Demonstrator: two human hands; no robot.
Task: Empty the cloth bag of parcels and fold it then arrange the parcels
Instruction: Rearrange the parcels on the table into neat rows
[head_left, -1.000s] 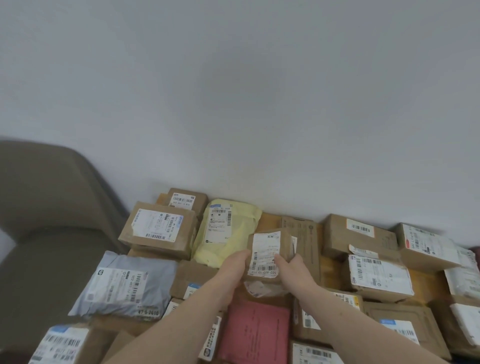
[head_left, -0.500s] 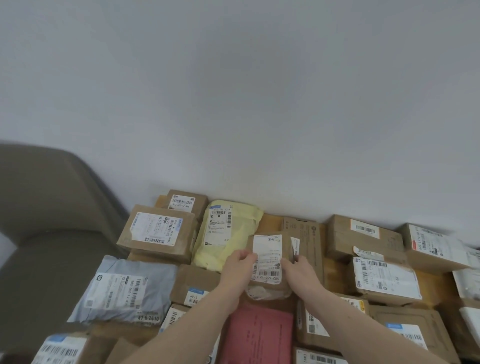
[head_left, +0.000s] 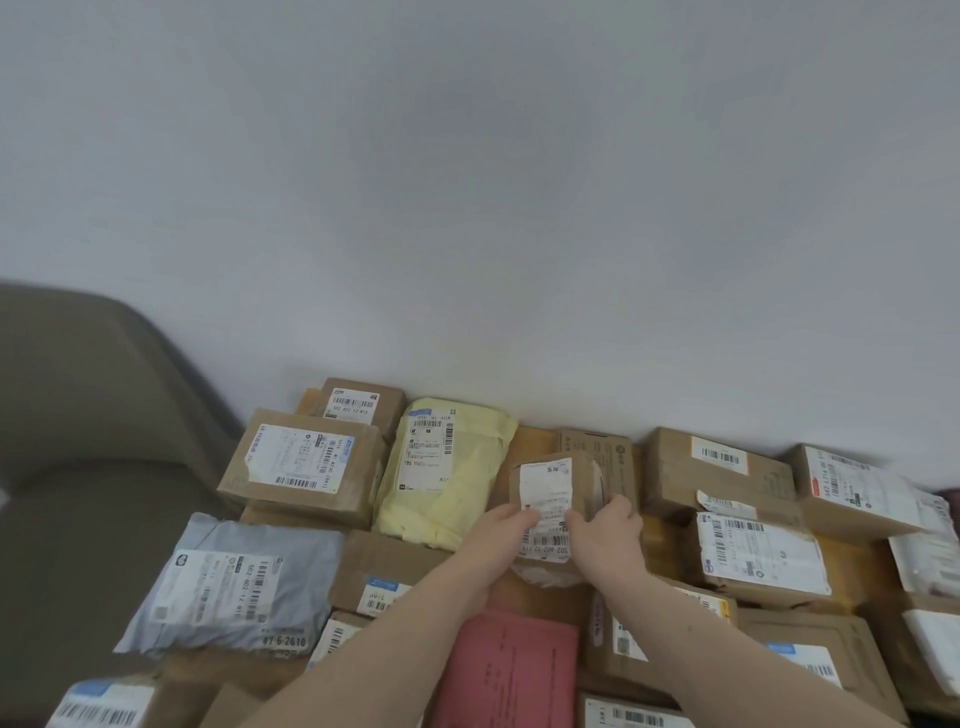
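Both hands grip one small brown box (head_left: 558, 499) with a white label. The left hand (head_left: 498, 527) pinches the label's left edge; the right hand (head_left: 608, 535) curls round the box's right side. Both forearms reach forward from the bottom edge. The box stands among parcels, between a yellow parcel (head_left: 447, 473) and a flat brown carton (head_left: 605, 449), above a pink envelope (head_left: 511, 670)

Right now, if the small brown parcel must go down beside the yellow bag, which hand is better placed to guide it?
The left hand, probably. It grips the small brown parcel on the side nearest the yellow bag. The right hand holds the far side.
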